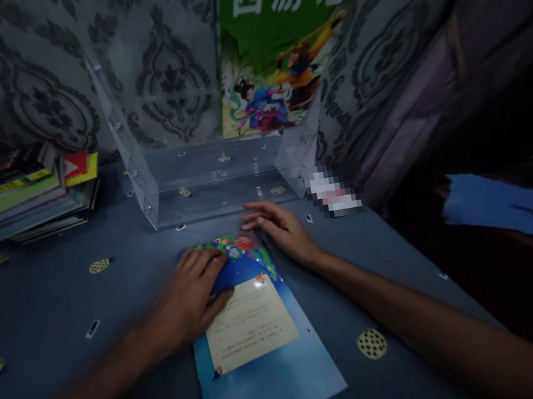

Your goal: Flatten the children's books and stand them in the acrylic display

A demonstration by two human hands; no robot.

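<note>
A thin blue picture book [261,355] lies flat on the grey-blue tablecloth [46,308], with a pale yellow text panel on its cover. My left hand [194,298] rests on the book's upper left part, fingers spread flat and pressing on the cover. My right hand [281,227] lies at the book's top right corner, fingers stretched out, touching the edge of the book and the cloth. Neither hand holds anything.
A clear acrylic stand [213,181] sits just beyond the hands, with a green illustrated book [282,42] upright in it. A stack of books [23,194] lies at the far left. Patterned wallpaper stands behind; the table edge drops off at the right.
</note>
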